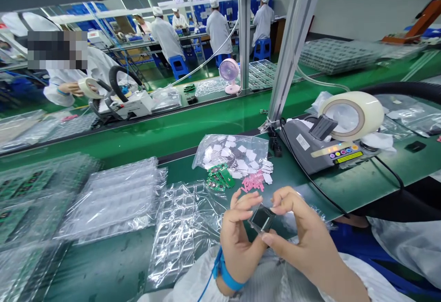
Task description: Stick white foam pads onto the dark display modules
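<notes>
Both my hands hold a small dark square part (pixel 262 218) with a glassy face, low in the middle of the view. My left hand (pixel 238 233), with a blue strap at the wrist, pinches its left side with curled fingers. My right hand (pixel 303 235) grips its right and lower edges between thumb and fingers. Just beyond the hands lie green circuit boards (pixel 220 177), pink slips (pixel 253 181) and a clear bag of white pads (pixel 234 152).
A grey tape dispenser (pixel 322 148) carrying a large white tape roll (pixel 353 114) stands at the right, its black cable (pixel 310 178) running toward me. Clear blister trays (pixel 117 201) lie to the left. Across the green conveyor (pixel 206 120) another person handles tape; more workers stand behind.
</notes>
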The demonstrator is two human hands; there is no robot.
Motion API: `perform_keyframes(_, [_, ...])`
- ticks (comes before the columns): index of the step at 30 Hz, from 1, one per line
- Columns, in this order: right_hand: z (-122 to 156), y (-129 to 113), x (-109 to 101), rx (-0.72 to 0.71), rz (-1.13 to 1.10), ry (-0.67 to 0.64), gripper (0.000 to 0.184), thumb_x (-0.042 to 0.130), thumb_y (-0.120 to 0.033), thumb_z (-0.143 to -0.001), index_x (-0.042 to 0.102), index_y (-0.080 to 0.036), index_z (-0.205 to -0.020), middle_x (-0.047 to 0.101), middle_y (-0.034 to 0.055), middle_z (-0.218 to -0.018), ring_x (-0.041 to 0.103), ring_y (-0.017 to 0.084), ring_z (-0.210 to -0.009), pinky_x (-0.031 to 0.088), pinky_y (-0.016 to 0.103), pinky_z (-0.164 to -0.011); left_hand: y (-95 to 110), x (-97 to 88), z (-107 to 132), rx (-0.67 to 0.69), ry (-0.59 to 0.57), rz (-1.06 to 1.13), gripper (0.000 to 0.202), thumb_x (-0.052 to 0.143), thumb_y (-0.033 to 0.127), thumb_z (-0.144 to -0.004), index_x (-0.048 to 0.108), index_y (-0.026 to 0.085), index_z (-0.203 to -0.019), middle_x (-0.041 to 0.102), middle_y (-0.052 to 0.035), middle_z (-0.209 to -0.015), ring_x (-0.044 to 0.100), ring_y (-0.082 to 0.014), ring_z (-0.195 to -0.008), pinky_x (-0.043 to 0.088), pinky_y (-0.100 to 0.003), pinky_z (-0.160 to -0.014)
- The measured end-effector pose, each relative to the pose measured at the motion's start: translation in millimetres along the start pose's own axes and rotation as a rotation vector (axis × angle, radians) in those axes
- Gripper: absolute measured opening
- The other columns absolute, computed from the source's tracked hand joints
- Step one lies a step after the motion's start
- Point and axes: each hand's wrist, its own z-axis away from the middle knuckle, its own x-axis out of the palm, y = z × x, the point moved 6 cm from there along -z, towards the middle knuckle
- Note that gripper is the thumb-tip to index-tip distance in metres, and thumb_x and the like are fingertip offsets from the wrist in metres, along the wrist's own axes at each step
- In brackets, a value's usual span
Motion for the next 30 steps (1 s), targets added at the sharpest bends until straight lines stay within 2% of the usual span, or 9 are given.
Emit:
perform_keyframes(5, [-2.7, 9.3, 7.3, 0.083, 0.069, -0.045, 0.019, 0.056, -0.024, -0.076, 0.039, -0.024, -0.084, 0.046, 0.0004, -0.087, 0.049, 0.018, -0.082, 0.042, 0.031, -0.069, -4.9, -4.4, 2.3, -0.006, 0.06, -0.067, 0.046, 0.068, -0.004, -0.06, 0.053, 0.029, -0.088, 0.068, 0.0015, -0.103, 0.058, -0.0225, -0.104, 0.018, -0.051, -0.106])
perform_keyframes(8, [-4.8, 19.9, 13.9, 0.158, 0.091, -0.106, 0.02, 0.057, -0.029, -0.076, 0.04, -0.023, -0.084, 0.049, 0.0003, -0.087, 0.051, 0.017, -0.08, 0.043, 0.031, -0.068, -13.3, -7.9, 4.9, -0.069, 0.116, -0.073, 0.037, 0.069, 0.0, -0.061, 0.054, 0.027, -0.081, 0.068, 0.0008, -0.101, 0.056, -0.0217, -0.105, 0.017, -0.048, -0.107])
perform_keyframes(11, [-5.9, 30.9, 15.9, 0.189, 0.151, -0.214, 0.022, 0.06, -0.031, -0.074, 0.041, -0.023, -0.083, 0.053, -0.0001, -0.084, 0.053, 0.017, -0.078, 0.045, 0.03, -0.066, -33.6, -9.2, 6.7, -0.325, 0.136, 0.092, 0.025, 0.07, 0.01, -0.065, 0.054, 0.024, -0.079, 0.067, -0.0013, -0.098, 0.057, -0.0208, -0.1, 0.03, -0.044, -0.099])
perform_keyframes(14, [-9.2, 45.6, 3.2, 0.165, 0.282, -0.214, 0.019, 0.055, -0.035, -0.08, 0.043, -0.022, -0.087, 0.057, 0.0025, -0.087, 0.055, 0.018, -0.082, 0.046, 0.032, -0.07, -48.2, -9.5, 5.3, -0.597, 0.128, 0.364, 0.018, 0.067, 0.024, -0.071, 0.055, 0.021, -0.084, 0.066, -0.0039, -0.095, 0.058, -0.0189, -0.092, 0.039, -0.038, -0.089])
perform_keyframes(16, [-13.7, 62.2, -6.1, 0.173, 0.425, -0.172, 0.014, 0.049, -0.034, -0.084, 0.045, -0.021, -0.089, 0.058, 0.0036, -0.087, 0.056, 0.018, -0.083, 0.046, 0.032, -0.071, -48.7, -13.6, 0.7, -0.683, 0.14, 0.51, 0.02, 0.066, 0.03, -0.072, 0.056, 0.021, -0.087, 0.067, -0.0044, -0.093, 0.058, -0.0173, -0.089, 0.04, -0.036, -0.088])
perform_keyframes(18, [-18.8, 83.9, -5.1, 0.213, 0.549, -0.178, 0.009, 0.049, -0.028, -0.085, 0.047, -0.02, -0.089, 0.057, 0.003, -0.084, 0.056, 0.017, -0.081, 0.046, 0.03, -0.07, -46.4, -18.0, -3.1, -0.74, 0.139, 0.609, 0.023, 0.066, 0.034, -0.072, 0.057, 0.022, -0.089, 0.066, -0.0038, -0.089, 0.057, -0.0155, -0.084, 0.041, -0.035, -0.086])
perform_keyframes(21, [-25.1, 114.2, 16.9, 0.259, 0.659, -0.257, 0.006, 0.057, -0.021, -0.08, 0.052, -0.018, -0.083, 0.058, 0.002, -0.082, 0.056, 0.016, -0.079, 0.045, 0.029, -0.067, -42.9, -18.8, -2.8, -0.807, 0.089, 0.707, 0.028, 0.064, 0.04, -0.074, 0.059, 0.022, -0.094, 0.065, -0.0029, -0.082, 0.055, -0.0134, -0.074, 0.043, -0.034, -0.08])
perform_keyframes(25, [-27.9, 138.0, 44.0, 0.34, 0.822, -0.323, 0.012, 0.056, -0.025, -0.085, 0.056, -0.014, -0.087, 0.059, 0.0023, -0.086, 0.057, 0.015, -0.079, 0.048, 0.032, -0.069, -40.2, -11.6, 4.9, -0.853, -0.047, 0.776, 0.031, 0.06, 0.04, -0.076, 0.061, 0.02, -0.099, 0.064, -0.0041, -0.079, 0.054, -0.0129, -0.07, 0.042, -0.034, -0.077])
perform_keyframes(30, [-27.1, 145.5, 41.7, 0.401, 0.909, -0.362, 0.017, 0.051, -0.028, -0.089, 0.058, -0.013, -0.093, 0.06, 0.0023, -0.089, 0.059, 0.014, -0.078, 0.05, 0.032, -0.071, -37.9, -8.6, 10.6, -0.848, -0.173, 0.724, 0.036, 0.065, 0.04, -0.072, 0.062, 0.019, -0.1, 0.065, -0.006, -0.079, 0.054, -0.0145, -0.071, 0.041, -0.034, -0.078])
